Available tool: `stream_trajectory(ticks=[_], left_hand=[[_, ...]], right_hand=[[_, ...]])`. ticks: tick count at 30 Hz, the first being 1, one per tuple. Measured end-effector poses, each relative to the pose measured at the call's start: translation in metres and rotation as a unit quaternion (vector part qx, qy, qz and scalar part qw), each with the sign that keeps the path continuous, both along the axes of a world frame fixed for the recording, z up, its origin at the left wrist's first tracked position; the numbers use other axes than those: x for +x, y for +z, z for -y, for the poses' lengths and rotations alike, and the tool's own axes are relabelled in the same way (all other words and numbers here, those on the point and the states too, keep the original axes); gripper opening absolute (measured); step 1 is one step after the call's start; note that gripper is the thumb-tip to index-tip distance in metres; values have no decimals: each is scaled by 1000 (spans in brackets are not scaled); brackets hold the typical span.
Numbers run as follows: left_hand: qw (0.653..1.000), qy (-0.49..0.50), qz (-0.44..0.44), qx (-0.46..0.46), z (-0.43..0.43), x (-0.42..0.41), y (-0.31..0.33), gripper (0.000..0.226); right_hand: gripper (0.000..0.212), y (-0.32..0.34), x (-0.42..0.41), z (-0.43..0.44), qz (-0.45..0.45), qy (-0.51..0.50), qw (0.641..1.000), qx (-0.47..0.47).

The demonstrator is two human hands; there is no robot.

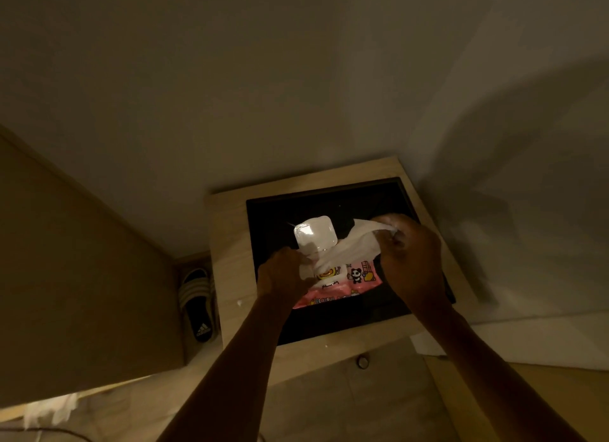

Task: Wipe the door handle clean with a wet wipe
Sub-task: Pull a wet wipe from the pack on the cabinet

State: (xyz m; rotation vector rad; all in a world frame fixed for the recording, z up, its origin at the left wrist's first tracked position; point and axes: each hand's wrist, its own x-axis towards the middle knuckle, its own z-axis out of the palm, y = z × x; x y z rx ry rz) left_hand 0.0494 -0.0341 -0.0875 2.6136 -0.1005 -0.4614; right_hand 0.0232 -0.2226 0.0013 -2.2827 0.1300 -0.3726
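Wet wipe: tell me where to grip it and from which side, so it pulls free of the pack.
Grip the wet wipe at its free far corner, from the right, where the right hand already pinches it. The sheet fans from the opening under the raised lid, so pull up and right while the left hand steadies the pack.

Dim white wall (296,79), wooden nightstand (230,244)

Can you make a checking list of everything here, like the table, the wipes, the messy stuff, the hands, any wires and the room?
Surface: wooden cabinet top with a black panel.
Job's things: pink wipe pack, lid flipped open; wipe partly pulled out. Door handle: not seen.
Clutter: white scraps on the wood.
Hands: left hand holds the pack down; right hand pinches the wipe.
Cables: one cable, bottom left.
Surroundings: plain wall, sandal on the floor.
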Motion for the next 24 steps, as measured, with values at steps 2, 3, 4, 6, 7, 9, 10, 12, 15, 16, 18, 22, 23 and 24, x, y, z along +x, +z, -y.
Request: stream_trajectory(ticks=[2, 3, 4, 6, 7, 9, 10, 12, 15, 16, 18, 22, 23, 24], left_hand=[[1000, 4, -7, -5, 0, 2, 0, 46], [1000, 5, -11, -10, 0, 3, -1, 46], [1000, 6, -14, -16, 1, 4, -1, 47], [1000, 9, -6, -26, 5, 4, -2, 48], [999, 9, 5, -30, 7, 4, -3, 47], [999, -2, 20, -33, 13, 4, -4, 48], [999, -10, 24, -36, 16, 4, -5, 51], [998, -14, 21, -52, 21, 5, -8, 58], [998, -38, 18, -46, 23, 7, -12, 64], [998, -51, 16, -35, 23, 7, -13, 65], [998, -57, 10, -23, 25, 10, -14, 67], [998, -50, -1, -27, 27, 13, -12, 69], [998, -49, -2, -28, 27, 13, -11, 70], [999, -47, -1, -28, 27, 14, -10, 70]], right_hand=[[17, -1, 1, -1, -13, -1, 1000, 2], [18, -3, 1, -2, -25, 2, 1000, 0], [19, -5, 1, -3, -35, 4, 999, -3], [19, -7, 3, -3, -43, -1, 999, -7], [19, -8, 5, -3, -44, -8, 999, -7], [19, -9, 9, -2, -51, -20, 998, -6], [19, -11, 10, -2, -56, -23, 998, -8], [19, -15, 12, -1, -62, -25, 998, -6], [23, -19, 17, 3, -72, -35, 997, 6], [23, -20, 18, 4, -77, -39, 996, 6], [24, -19, 21, 7, -84, -48, 995, 10], [21, -13, 22, 11, -67, -49, 996, 15], [20, -11, 22, 13, -59, -50, 997, 13], [20, -9, 21, 14, -50, -54, 997, 11]])
